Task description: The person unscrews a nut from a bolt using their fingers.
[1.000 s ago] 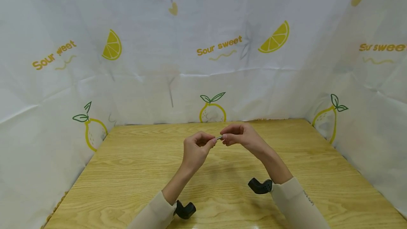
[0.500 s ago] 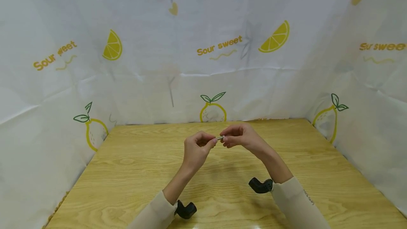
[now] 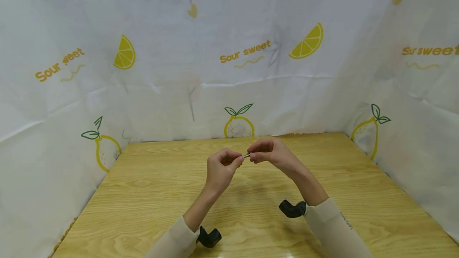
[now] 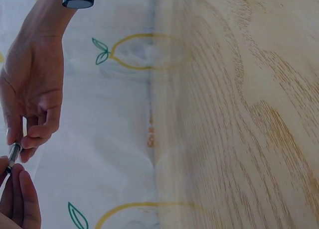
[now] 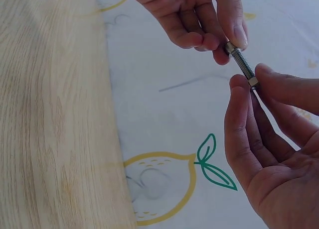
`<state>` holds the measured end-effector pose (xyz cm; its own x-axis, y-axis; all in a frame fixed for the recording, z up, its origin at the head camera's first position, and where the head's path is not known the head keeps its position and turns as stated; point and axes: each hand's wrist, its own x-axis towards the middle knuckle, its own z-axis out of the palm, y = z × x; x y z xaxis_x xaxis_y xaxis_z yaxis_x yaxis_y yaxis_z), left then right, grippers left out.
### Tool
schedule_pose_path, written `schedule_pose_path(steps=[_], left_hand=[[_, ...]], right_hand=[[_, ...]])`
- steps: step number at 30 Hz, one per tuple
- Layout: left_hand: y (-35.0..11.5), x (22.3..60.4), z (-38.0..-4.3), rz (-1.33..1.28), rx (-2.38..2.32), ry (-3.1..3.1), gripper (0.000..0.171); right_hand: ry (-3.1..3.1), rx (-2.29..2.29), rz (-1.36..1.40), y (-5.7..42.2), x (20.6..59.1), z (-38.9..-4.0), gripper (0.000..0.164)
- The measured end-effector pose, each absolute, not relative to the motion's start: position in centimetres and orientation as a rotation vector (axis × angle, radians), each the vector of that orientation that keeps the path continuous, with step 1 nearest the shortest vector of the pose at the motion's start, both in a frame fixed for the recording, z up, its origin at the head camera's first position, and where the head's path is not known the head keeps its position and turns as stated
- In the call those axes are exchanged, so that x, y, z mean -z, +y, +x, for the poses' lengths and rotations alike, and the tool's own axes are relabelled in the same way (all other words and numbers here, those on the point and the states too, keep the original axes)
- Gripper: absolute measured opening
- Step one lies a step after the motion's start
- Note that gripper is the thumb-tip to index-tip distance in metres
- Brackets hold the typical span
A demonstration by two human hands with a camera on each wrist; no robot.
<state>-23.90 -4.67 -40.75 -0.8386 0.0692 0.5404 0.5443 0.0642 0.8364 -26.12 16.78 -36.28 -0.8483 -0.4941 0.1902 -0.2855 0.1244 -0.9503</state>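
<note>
A metal bolt with a threaded shank spans the gap between both hands, held up above the table. My left hand pinches its head end between thumb and fingers, seen at the top of the right wrist view. At the other end sits a small hex nut. My right hand has thumb and forefinger on either side of this nut, its other fingers curved beneath. From the left wrist side, the bolt shows only as a short silver piece between the fingertips.
The wood-grain table spreads below both hands. A white lemon-print cloth stands around its back and sides. Black curved devices sit at the left cuff and right cuff.
The right thumb and fingertips parted slightly from the bolt's end half a second ago and now close around it again. The left hand stays in place.
</note>
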Motion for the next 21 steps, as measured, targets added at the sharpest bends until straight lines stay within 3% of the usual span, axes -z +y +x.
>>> schedule_pose_path(steps=[21], left_hand=[[-4.5, 40.98, -23.81, -0.618, 1.822, -2.013, 0.005]], right_hand=[[2.287, 1.744, -0.752, 16.66, 36.19, -25.84, 0.03]])
